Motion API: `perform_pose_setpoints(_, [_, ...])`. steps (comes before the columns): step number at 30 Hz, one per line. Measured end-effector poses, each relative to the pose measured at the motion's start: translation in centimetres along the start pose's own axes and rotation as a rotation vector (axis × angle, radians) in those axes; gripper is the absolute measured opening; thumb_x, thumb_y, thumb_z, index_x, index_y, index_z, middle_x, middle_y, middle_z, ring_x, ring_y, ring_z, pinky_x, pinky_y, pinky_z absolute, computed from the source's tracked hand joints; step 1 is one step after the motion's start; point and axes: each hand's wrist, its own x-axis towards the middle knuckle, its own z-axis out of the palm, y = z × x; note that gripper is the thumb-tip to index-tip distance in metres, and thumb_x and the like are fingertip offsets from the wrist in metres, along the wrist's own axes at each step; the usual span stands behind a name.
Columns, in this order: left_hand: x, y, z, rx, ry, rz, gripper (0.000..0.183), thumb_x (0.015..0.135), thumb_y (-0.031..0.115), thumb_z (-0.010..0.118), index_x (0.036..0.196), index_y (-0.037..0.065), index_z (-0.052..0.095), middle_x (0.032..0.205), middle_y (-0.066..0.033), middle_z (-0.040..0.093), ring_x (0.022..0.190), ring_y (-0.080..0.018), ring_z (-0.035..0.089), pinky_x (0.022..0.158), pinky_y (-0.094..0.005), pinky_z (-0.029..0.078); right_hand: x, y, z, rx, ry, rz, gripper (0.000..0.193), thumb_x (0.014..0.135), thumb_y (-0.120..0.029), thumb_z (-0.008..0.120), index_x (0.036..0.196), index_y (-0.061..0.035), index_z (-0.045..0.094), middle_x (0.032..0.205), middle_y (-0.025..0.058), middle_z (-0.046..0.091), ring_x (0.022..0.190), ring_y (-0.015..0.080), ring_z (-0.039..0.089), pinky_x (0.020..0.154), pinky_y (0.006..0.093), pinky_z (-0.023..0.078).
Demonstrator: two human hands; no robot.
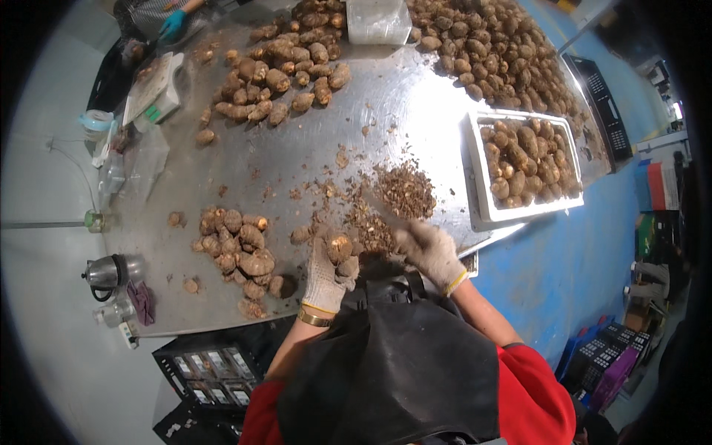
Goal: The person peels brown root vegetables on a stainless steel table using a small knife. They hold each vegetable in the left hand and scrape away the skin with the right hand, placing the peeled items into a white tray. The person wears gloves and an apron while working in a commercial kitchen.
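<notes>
We see our left hand (324, 276) in a pale knit glove, its fingers curled around a brown tuber (340, 248) whose pale cut end faces up, just above the counter (289, 163) near its front edge. Our right hand (429, 252), gloved alike, is closed to the right of it, on what looks like a knife (383, 208); the handle is hidden in the grip, and the blurred blade points up and left, apart from the tuber.

Beyond the blade we have a scattered mound of brown peelings (404, 189). To the left of our left hand lies a small pile of tubers (241, 245), well apart from a larger heap (278, 70) farther back. On our right, a white box (483, 202) filled with tubers stands by the counter's edge, and behind it spreads a big dark heap (497, 55). A clear plastic tub (378, 22) sits between the two rear heaps.

At the far left we notice a scale (153, 87), a co-worker's blue-gloved hand (172, 26) behind it, and, nearer us, a metal kettle (102, 274) beside a purple cloth (141, 302).
</notes>
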Motion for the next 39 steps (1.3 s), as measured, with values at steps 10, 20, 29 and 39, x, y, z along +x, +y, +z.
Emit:
perform_pose_setpoints(10, [-0.9, 0.5, -1.1, 0.086, -0.274, 0.0, 0.051, 0.098, 0.054, 0.041, 0.109, 0.006, 0.056, 0.077, -0.0092, 0.062, 0.054, -0.0202, 0.057, 0.04, -0.0272, 0.044, 0.2, 0.4, 1.7, -0.024, -0.02, 0.052, 0.033, 0.092, -0.046, 0.054, 0.094, -0.0149, 0.065, 0.078, 0.0139, 0.067, 0.074, 0.0349, 0.066, 0.063, 0.0452, 0.051])
perform_pose_setpoints(20, [1.2, -2.2, -2.3, 0.221, 0.157, 0.181, 0.054, 0.1, 0.054, 0.034, 0.124, 0.009, 0.052, 0.1, -0.0078, 0.064, 0.071, -0.0201, 0.063, 0.05, -0.0335, 0.051, -1.7, -4.4, 1.4, 0.141, -0.181, -0.183, 0.03, 0.091, -0.042, 0.059, 0.085, -0.0122, 0.06, 0.075, 0.0117, 0.065, 0.073, 0.0353, 0.065, 0.062, 0.0446, 0.051])
perform_pose_setpoints(29, [-2.4, -0.8, 1.4, 0.21, 0.06, 0.247, 0.052, 0.098, 0.056, 0.039, 0.117, 0.011, 0.056, 0.073, -0.0005, 0.059, 0.047, -0.0113, 0.049, 0.035, -0.0224, 0.034, -0.1, 1.5, 1.3, -0.171, -0.013, 0.14, 0.035, 0.092, -0.049, 0.055, 0.093, -0.0151, 0.066, 0.078, 0.0114, 0.068, 0.069, 0.0316, 0.067, 0.061, 0.0413, 0.052])
perform_pose_setpoints(39, [1.2, -2.4, -3.6, 0.241, -0.004, 0.329, 0.043, 0.104, 0.039, 0.034, 0.127, 0.007, 0.053, 0.113, -0.0101, 0.06, 0.091, -0.0138, 0.06, 0.066, -0.0271, 0.051, -0.9, -2.7, 2.4, 0.019, -0.091, -0.169, 0.03, 0.092, -0.045, 0.056, 0.097, -0.0163, 0.066, 0.076, 0.0101, 0.067, 0.071, 0.0305, 0.067, 0.063, 0.042, 0.052])
